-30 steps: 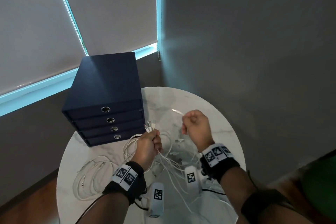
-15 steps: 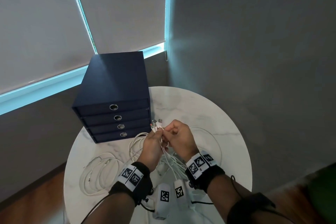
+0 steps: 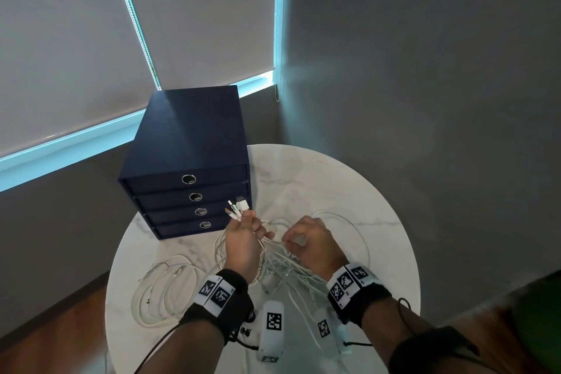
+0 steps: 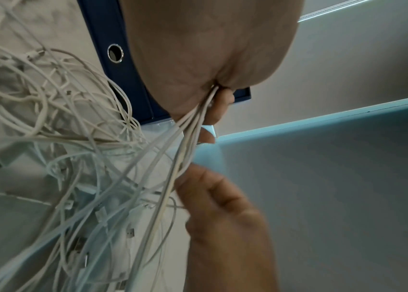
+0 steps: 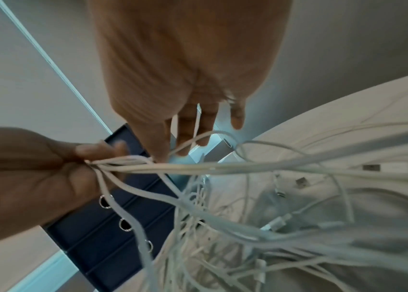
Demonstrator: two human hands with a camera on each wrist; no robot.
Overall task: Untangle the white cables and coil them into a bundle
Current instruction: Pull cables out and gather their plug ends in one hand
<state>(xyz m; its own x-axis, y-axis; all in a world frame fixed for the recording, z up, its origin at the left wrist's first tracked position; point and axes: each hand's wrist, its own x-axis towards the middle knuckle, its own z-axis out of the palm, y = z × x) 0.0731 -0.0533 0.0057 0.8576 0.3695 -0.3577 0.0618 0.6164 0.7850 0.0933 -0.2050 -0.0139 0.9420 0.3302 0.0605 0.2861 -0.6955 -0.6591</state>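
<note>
Round white marble table (image 3: 349,185) in a room corner, grey wall on the right, grey roller blinds (image 3: 197,24) with a bead chain behind. Navy drawer unit (image 3: 188,143) stands on the far left part of the table, four drawers with round metal ring pulls, all pushed in, contents not visible. It sits just behind the left hand (image 3: 243,240), so the cable plugs (image 3: 238,208) sticking up out of the fist overlap its lower drawer fronts in the head view. Left hand fist closed round a bunch of white cables (image 3: 282,264), several strands gathered tight, seen running out of the bottom of the fist in the left wrist view (image 4: 192,118). Right hand (image 3: 312,243) just right of it, fingers curled in the head view; the right wrist view shows fingers fairly straight with a loop across the fingertips (image 5: 192,128), so whether it actually pinches a strand I cannot tell. The rest of the tangle hangs and sprawls on the table between and near both wrists, with loose USB ends (image 5: 372,168) lying on the right. A separate coil of white cable (image 3: 161,291) lies flat on the near left of the table, apart from the hands. Black wrist bands with square coded tags on both wrists; two white tagged camera pods (image 3: 273,325) hang below them over the near edge.
</note>
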